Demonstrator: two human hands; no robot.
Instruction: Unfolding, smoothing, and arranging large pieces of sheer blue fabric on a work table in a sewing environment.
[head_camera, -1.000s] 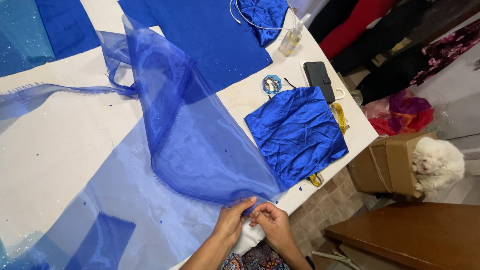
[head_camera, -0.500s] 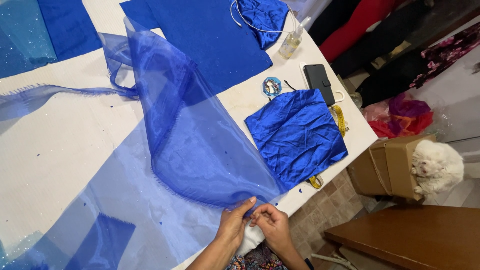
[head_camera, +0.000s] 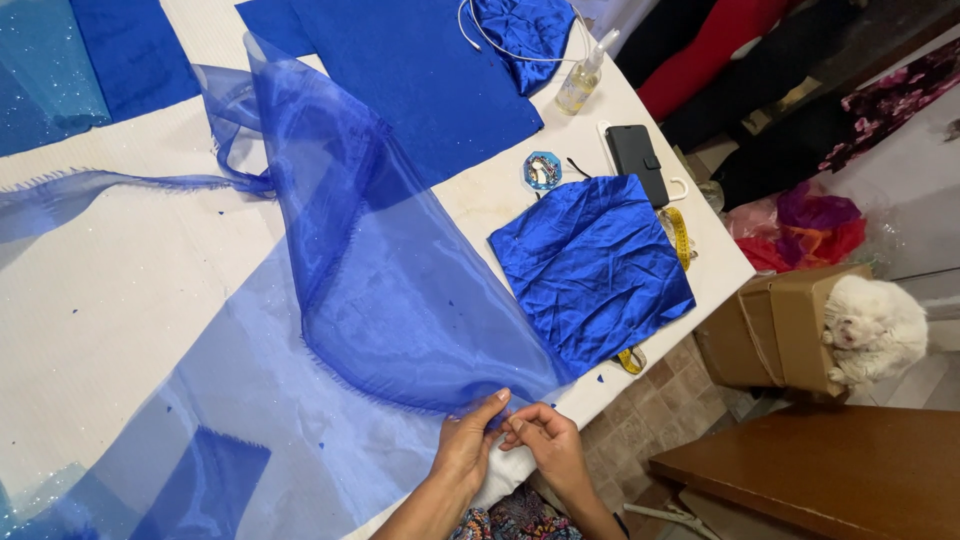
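the worktop (head_camera: 120, 300) is white and carries several blue cloth pieces. the largest is the sheer blue fabric (head_camera: 390, 270), a translucent length whose long axis runs from the far left of the worktop diagonally down to the near edge, where it ends at the hands. it lies up and to the left of both hands, folded over on itself along its middle.

a flat matte blue panel (head_camera: 420, 80) lies at the far side. a crumpled satin blue square (head_camera: 595, 270) lies to the right of the sheer fabric, apart from it, with a yellow measuring tape (head_camera: 680, 235) showing at its right edge. a dark phone case (head_camera: 637, 160), a small spray bottle (head_camera: 583, 80) and a small round tin (head_camera: 542, 171) sit beyond it.

the left hand (head_camera: 468, 450) has its fingers closed in a pinch on the near frayed edge of the sheer fabric. the right hand (head_camera: 545, 445) sits just beside it, touching, fingers curled at the same edge; whether they grip the cloth cannot be told. the left hand is the nearer to the bulk of the fabric.

compared with the earlier frame, both hands remain at the same edge point, and the fabric lies unchanged.
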